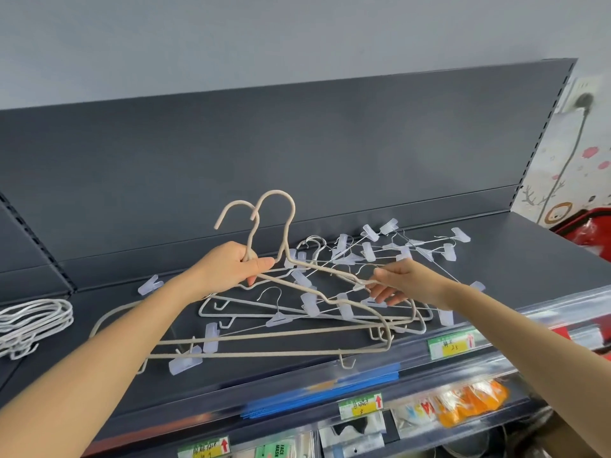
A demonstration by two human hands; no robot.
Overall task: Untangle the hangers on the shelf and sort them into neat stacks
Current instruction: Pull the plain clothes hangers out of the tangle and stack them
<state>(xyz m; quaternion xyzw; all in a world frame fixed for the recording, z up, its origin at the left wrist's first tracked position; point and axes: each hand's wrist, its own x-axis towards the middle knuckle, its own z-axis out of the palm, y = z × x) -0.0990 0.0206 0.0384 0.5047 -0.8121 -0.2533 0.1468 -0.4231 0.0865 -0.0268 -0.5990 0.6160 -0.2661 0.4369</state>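
1. Position of the work. The shelf [496, 276] is dark grey, with a back panel [297, 143] of the same colour. A tangled pile lies across its middle. The pile is made up of thin wire clip hangers [368, 252] with clear plastic clips, and white hangers [202, 309] lying flat beneath them.

2. Items in hand. We hold two beige hangers [276, 192] partly raised over the pile, hooks uppermost and close together. Their lower bars reach down to the front edge of the shelf, where clips and wires cross them.

3. Left hand [238, 264]. The grip is closed. The fingers and thumb are curled round both beige necks just below the hooks.

4. Right hand [401, 282]. The grip is a narrow pinch. The thumb and fingertips close on the right shoulder of a beige hanger, at a point where a clip and a thin wire also meet. We cannot tell whether the wire is caught in the pinch as well.

5. Sorted material. A stack of white hangers [36, 317] lies at the left end of the shelf, hooks aligned, well apart from the pile.

6. Surroundings. Price labels [451, 345] with red arrows run along the front rails. Orange packets [472, 401] and blue items [317, 398] sit on the lower tier. A plugged wall socket [583, 100] is at the upper right.
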